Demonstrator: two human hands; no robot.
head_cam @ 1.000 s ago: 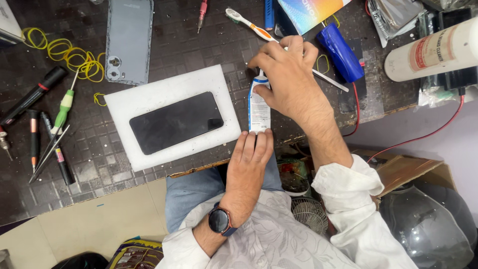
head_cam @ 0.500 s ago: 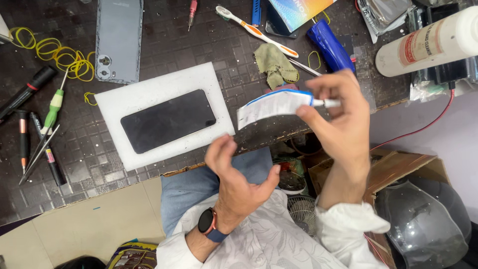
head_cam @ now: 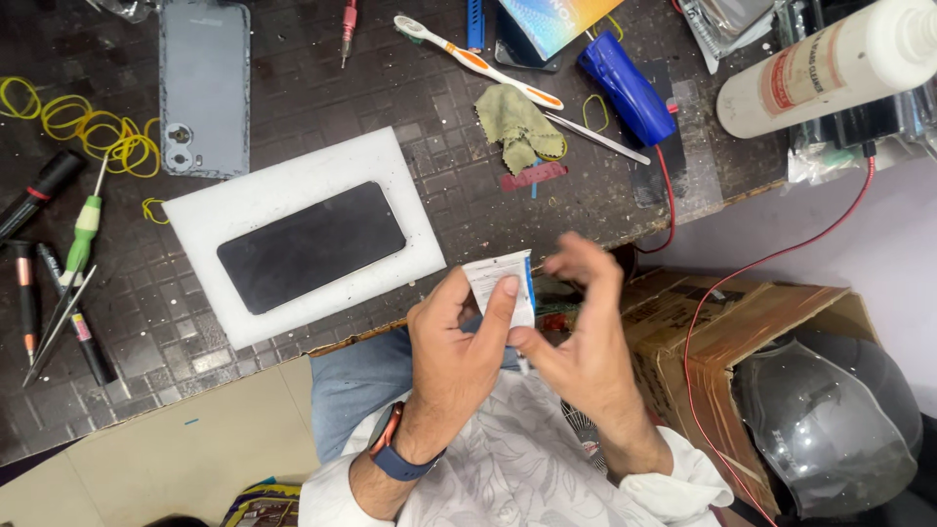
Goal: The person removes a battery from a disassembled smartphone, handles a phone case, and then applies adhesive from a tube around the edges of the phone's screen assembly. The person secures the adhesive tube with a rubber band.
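- Closest to me, my left hand (head_cam: 459,351) grips a small white tube (head_cam: 500,285) with a blue edge, thumb pressed flat on its face, just over my lap and short of the surface (head_cam: 468,185) edge.
- My right hand (head_cam: 586,342) sits just beside it, fingers spread and loose; it's blurred, and I can't tell whether the fingertips touch the tube's lower end.
- One tube, I'd judge it light, soft-walled and easy to crush: best held by the flat sides, gently, not near the nozzle.
- Right of my lap, one open cardboard box (head_cam: 703,322), and one red cable (head_cam: 722,293) trailing across it.
- On the surface, one white pad (head_cam: 390,166) carrying one dark phone (head_cam: 310,246), screen up; glass, so fragile and slick.
- Left edge: a cluster of screwdrivers and pens (head_cam: 59,283), about five, not sharply countable.
- Further out, one green cloth (head_cam: 517,125), one toothbrush (head_cam: 478,60), one blue cylinder (head_cam: 625,86).
- Far side: one phone back cover (head_cam: 205,78), a heap of yellow rubber bands (head_cam: 98,132), one white bottle (head_cam: 830,63).
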